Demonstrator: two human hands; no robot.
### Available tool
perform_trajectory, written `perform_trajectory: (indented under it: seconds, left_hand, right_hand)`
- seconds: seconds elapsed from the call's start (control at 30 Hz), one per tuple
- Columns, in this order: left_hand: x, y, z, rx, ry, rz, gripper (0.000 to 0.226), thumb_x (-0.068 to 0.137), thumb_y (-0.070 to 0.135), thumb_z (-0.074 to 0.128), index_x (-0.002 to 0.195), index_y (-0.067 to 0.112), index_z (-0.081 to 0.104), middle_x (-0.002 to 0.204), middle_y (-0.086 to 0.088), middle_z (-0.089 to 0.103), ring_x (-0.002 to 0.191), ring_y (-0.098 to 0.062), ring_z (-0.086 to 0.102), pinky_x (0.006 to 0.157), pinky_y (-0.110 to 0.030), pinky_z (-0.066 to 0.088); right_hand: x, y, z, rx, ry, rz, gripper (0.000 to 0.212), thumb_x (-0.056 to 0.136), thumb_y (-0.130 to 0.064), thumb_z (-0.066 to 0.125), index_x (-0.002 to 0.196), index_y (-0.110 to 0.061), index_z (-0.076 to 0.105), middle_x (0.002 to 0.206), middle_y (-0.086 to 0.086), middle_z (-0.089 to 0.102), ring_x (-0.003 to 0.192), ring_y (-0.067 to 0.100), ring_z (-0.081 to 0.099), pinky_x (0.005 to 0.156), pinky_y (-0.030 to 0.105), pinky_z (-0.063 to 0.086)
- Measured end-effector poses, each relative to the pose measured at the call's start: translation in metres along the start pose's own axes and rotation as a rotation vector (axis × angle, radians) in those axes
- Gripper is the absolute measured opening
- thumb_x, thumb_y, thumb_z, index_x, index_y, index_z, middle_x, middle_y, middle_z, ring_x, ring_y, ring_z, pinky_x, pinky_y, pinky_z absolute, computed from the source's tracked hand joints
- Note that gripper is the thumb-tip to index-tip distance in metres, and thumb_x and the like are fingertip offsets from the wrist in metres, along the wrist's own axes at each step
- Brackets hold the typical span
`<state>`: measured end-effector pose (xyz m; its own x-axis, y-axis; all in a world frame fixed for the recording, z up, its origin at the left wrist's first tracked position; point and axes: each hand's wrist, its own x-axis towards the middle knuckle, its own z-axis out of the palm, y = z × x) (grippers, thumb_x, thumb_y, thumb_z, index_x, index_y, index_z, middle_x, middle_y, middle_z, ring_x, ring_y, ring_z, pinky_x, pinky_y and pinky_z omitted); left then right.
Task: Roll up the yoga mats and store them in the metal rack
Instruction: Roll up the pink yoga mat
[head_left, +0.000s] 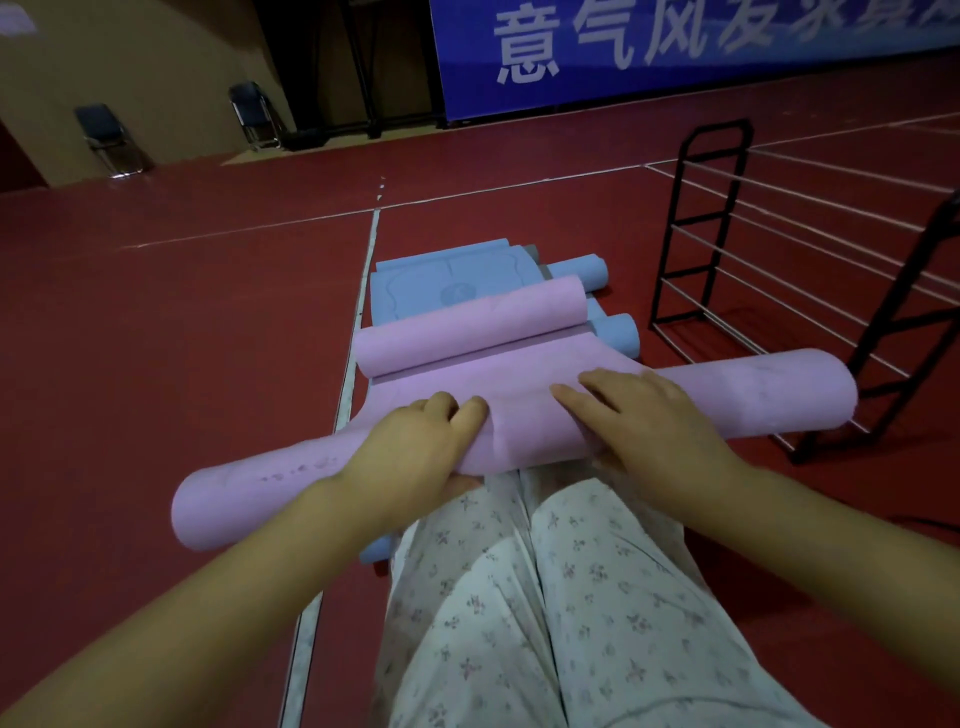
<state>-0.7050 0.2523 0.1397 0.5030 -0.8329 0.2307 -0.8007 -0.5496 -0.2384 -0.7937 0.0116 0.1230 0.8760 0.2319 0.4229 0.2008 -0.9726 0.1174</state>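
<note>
Nearest the camera are the person's knees in pale floral trousers (571, 597), and just beyond them both hands work the pink yoga mat (519, 415), whose near end is already wound into a long soft tube lying crosswise. The left hand (415, 441) has its grip closed around the roll, fingers curled over the top and thumb tucked beneath; the right hand (649, 415) lies on top with fingers nearly straight, pressing rather than clasping. The likely trouble is a skewed roll: the tube sticks out much farther on each side than the flat part, and with both hands near the middle the ends could telescope or loosen, leaving a cone too fat to sit between the rack's bars. The far end of the same mat curls back into a second pink roll (467, 327), which may spring toward the hands and fight the winding. The foam looks matte, spongy and faintly scuffed. Under it lies a blue mat (447, 280) printed with an outline, with rolled blue mats (618, 332) just beside it. All rest on a smooth red floor (182, 338). To the right stands the metal rack (696, 234), a black frame with thin pale rails holding no mats.
</note>
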Motion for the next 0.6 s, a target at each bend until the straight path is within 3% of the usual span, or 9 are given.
perform_trajectory:
  seconds: [0.1,0.17,0.27,0.33,0.4,0.47,0.6]
  left_hand:
    - [0.005,-0.001,-0.007,-0.049,-0.081,-0.022,0.066,0.067,0.039,0.077,0.119,0.007,0.052,0.089,-0.014,0.059,0.072,-0.036,0.061,0.057,-0.038,0.05]
    - [0.014,-0.006,-0.012,-0.116,-0.143,-0.086,0.068,0.076,0.044,0.071,0.13,0.013,0.044,0.105,-0.011,0.057,0.092,-0.032,0.058,0.074,-0.035,0.047]
    - [0.025,-0.011,-0.021,-0.246,-0.239,-0.127,0.074,0.076,0.045,0.072,0.137,0.018,0.039,0.117,-0.01,0.051,0.107,-0.029,0.051,0.087,-0.033,0.043]
    - [0.027,-0.009,-0.024,-0.089,-0.25,-0.119,0.078,0.075,0.05,0.07,0.139,0.02,0.037,0.127,-0.01,0.04,0.117,-0.029,0.042,0.094,-0.035,0.038]
    - [0.027,-0.003,-0.023,0.083,-0.242,-0.129,0.082,0.073,0.056,0.068,0.139,0.02,0.035,0.132,-0.01,0.031,0.119,-0.028,0.035,0.095,-0.036,0.032]
    - [0.027,0.003,-0.02,0.113,-0.237,-0.149,0.083,0.072,0.055,0.07,0.137,0.018,0.034,0.126,-0.009,0.032,0.113,-0.028,0.037,0.09,-0.037,0.035]
    - [0.026,0.002,-0.017,0.119,-0.202,-0.131,0.081,0.078,0.048,0.067,0.141,0.012,0.03,0.121,-0.011,0.038,0.106,-0.028,0.043,0.077,-0.035,0.041]
  right_hand:
    - [-0.005,-0.002,0.016,-0.084,0.09,0.0,0.098,0.039,-0.007,0.083,0.129,-0.01,0.044,0.115,0.019,0.061,0.1,0.036,0.063,0.083,0.052,0.049]
    - [0.004,0.0,0.023,-0.126,0.091,-0.012,0.102,0.035,-0.006,0.079,0.129,-0.007,0.04,0.111,0.019,0.062,0.099,0.036,0.063,0.083,0.053,0.05]
    - [0.016,0.003,0.026,-0.167,0.07,-0.005,0.105,0.026,-0.007,0.079,0.125,-0.005,0.042,0.098,0.016,0.063,0.085,0.034,0.064,0.079,0.05,0.051]
    - [0.02,0.008,0.026,-0.163,0.029,-0.016,0.103,0.025,-0.009,0.08,0.123,-0.003,0.048,0.093,0.015,0.062,0.078,0.034,0.062,0.074,0.046,0.052]
    - [0.023,0.014,0.024,-0.126,-0.016,-0.041,0.098,0.027,-0.012,0.081,0.121,-0.001,0.055,0.091,0.014,0.061,0.074,0.034,0.061,0.066,0.041,0.051]
    - [0.026,0.017,0.022,-0.085,-0.054,-0.056,0.096,0.03,-0.015,0.082,0.121,-0.001,0.055,0.091,0.013,0.061,0.075,0.034,0.061,0.063,0.039,0.05]
    - [0.024,0.016,0.024,-0.039,-0.04,-0.072,0.1,0.036,-0.017,0.081,0.129,-0.006,0.046,0.098,0.012,0.061,0.082,0.033,0.061,0.07,0.041,0.051]
